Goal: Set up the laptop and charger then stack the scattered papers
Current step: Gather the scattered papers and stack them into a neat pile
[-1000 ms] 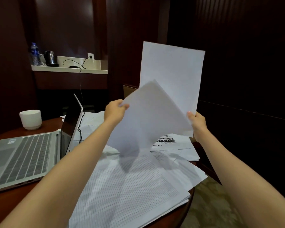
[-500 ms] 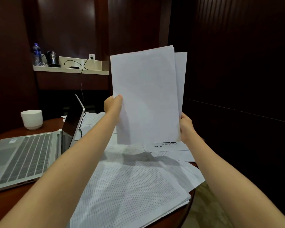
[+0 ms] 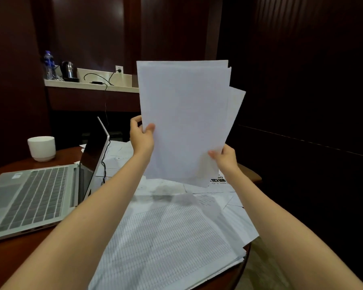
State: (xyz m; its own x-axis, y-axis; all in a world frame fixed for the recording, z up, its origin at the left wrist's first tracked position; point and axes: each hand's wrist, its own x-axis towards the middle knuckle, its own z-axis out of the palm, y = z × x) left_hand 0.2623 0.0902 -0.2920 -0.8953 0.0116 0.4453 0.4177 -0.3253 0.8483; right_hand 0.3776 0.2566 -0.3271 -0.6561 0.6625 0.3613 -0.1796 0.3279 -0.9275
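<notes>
The left hand (image 3: 142, 137) pinches the left edge of the upright sheets (image 3: 184, 122) at frame centre; the right hand (image 3: 224, 160) grips their lower right corner. One sheet juts out right and could slip loose. More papers (image 3: 172, 237) lie scattered below on the counter (image 3: 67, 158), beside the open laptop (image 3: 36, 195).

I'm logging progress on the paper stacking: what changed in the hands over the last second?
The left hand swung its loose, tilted sheet upright against the sheets in the right hand. Both hands now grip one raised bundle, its edges not yet flush. The laptop, cup and papers on the table stayed put.
</notes>
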